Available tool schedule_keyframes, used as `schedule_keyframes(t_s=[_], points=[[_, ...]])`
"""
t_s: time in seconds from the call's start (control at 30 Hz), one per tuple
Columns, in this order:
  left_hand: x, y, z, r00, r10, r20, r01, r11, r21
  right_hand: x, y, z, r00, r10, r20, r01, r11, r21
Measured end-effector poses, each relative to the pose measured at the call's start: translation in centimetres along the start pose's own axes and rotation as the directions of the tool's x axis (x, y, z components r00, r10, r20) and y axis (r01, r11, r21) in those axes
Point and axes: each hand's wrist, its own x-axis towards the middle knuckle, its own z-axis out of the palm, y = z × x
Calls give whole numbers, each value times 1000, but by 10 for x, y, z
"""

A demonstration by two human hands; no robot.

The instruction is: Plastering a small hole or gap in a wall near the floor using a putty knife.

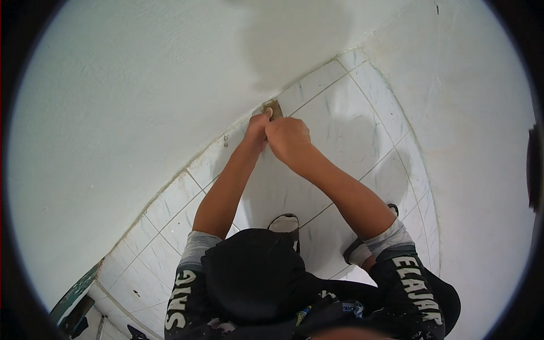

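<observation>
Both my hands meet at the seam where the white wall (141, 102) joins the tiled floor (283, 181). A flat, brownish blade, apparently that of a scraper (275, 106), sticks out past my fingers against this seam. My right hand (289, 136) is closed in a fist around its lower end, and the handle is hidden inside it. Pressed up beside it, my left hand (258, 128) is closed too, its thumb lying along the blade. Rough, yellowish residue lines the seam.
My shoes (284, 223) rest on the floor close below my arms. Another wall (470, 141) rises on the right, meeting the first in a far corner. At the lower left stands a green, worn edge (76, 292) with dark objects beside it.
</observation>
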Motion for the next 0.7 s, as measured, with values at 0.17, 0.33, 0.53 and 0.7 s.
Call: schedule_keyframes(t_s=[0.17, 0.33, 0.53, 0.7], points=[[-12, 1, 4, 997, 51, 61, -47, 997, -69, 1, 0, -1, 999, 29, 23, -31, 996, 78], [-20, 3, 2, 1000, -23, 5, 23, 1000, 14, -9, -9, 7, 1000, 7, 19, -7, 1000, -12], [-6, 13, 7, 999, -36, -30, 37, 999, 11, 4, -2, -9, 995, 75, 65, -79, 995, 59], [-11, -2, -7, 994, -40, 98, 43, 999, -24, -7, -10, -4, 996, 47, 81, -47, 999, -8]])
